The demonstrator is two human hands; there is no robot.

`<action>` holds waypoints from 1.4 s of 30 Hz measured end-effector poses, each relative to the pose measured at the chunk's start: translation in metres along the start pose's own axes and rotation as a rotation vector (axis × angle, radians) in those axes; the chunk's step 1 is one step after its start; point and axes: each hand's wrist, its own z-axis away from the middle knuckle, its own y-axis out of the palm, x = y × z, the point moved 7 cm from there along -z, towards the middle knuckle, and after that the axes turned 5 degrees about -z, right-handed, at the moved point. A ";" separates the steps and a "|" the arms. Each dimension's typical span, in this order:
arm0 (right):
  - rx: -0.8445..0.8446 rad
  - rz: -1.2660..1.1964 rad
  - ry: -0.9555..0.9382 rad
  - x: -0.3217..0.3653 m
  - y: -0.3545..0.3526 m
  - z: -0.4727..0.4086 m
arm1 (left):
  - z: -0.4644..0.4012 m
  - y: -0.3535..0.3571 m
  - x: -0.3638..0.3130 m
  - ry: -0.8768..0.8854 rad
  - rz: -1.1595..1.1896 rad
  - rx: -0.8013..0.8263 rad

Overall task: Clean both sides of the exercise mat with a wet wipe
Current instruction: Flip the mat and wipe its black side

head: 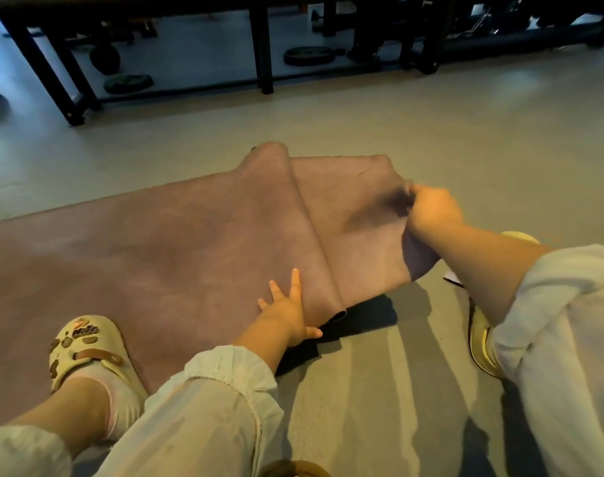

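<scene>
Item 1, exercise mat [163,249]: mauve, matte, lying on the grey floor [465,132] and running off the left edge of view. Its right end is lifted and doubled back, making a raised ridge that runs from the far side toward me; the flap beyond the ridge hangs clear of the floor and throws a dark shadow beneath it. A darker underside shows at the lifted corner, lower right.

Item 2, my left hand [288,313]: fingers straight and spread, palm flat against the near slope of the ridge at the mat's front edge, thumb sticking out to the right just below the curled edge. It presses the mat and grips nothing.

Item 3, my right hand [431,210]: fingers curled round the right edge of the lifted flap, holding it up off the floor. This hand is blurred, so exactly how the fingers sit cannot be told. No wipe can be made out in either hand.

Item 4, sleeves: pale, loose, gathered at the cuff, one on each forearm.

Item 5, left clog [87,349]: cream, with small charms on top, standing on the mat's near edge. A second cream shoe [483,342] shows partly behind my right arm, on the bare floor.

Item 6, background: black metal rack legs [264,46] and several weight plates [309,56] lying flat on the floor beyond.
</scene>
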 end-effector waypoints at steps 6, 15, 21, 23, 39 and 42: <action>-0.200 0.185 -0.063 0.015 -0.061 -0.028 | -0.013 0.020 0.002 -0.024 0.054 0.051; 0.528 0.220 -0.157 0.068 0.045 0.025 | -0.002 0.023 0.005 0.108 -0.120 0.201; 0.679 0.340 -0.397 0.146 0.057 0.077 | 0.055 -0.061 0.020 0.083 -0.180 -0.066; 0.606 0.340 -0.470 0.175 0.038 0.085 | 0.086 -0.093 0.020 0.056 -0.260 -0.132; 0.328 0.452 -0.511 0.221 -0.126 0.091 | 0.150 -0.279 -0.033 0.301 -0.319 -0.562; 0.342 0.439 -0.451 0.192 -0.134 0.072 | 0.115 -0.260 -0.054 0.365 -0.417 -0.523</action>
